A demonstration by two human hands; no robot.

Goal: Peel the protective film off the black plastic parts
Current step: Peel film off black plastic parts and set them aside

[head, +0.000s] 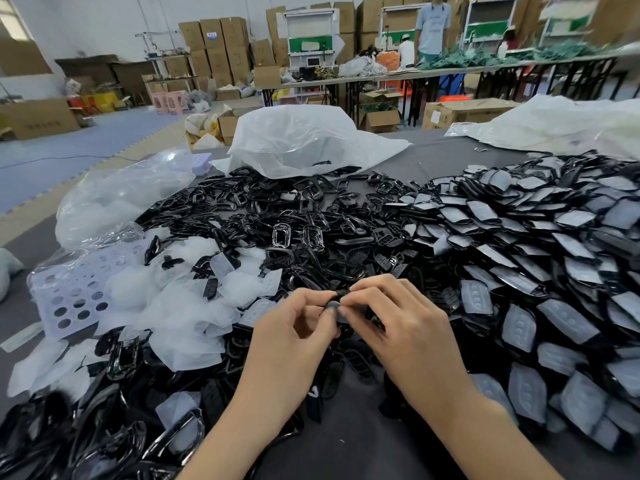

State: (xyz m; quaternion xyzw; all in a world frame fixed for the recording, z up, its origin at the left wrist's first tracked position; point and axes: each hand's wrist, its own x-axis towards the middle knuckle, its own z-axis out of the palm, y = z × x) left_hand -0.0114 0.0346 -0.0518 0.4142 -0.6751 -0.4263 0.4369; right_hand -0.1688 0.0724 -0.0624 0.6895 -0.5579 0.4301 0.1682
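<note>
Between both hands sits one small black plastic part (335, 299) with greyish film on it, held just above the table's middle. My left hand (298, 327) pinches its left side with thumb and fingers. My right hand (391, 313) pinches its right end, fingertips curled at the film's edge. Most of the part is hidden by my fingers. A big heap of film-covered black parts (540, 258) lies to the right. Bare black frames and parts (277, 216) are spread across the middle and the near left.
Peeled clear films (187, 306) pile up left of my hands, over a perforated lilac tray (69, 299). Clear plastic bags (304, 140) lie at the back of the grey table (360, 438). Beyond stand cartons, long tables and a standing person (433, 26).
</note>
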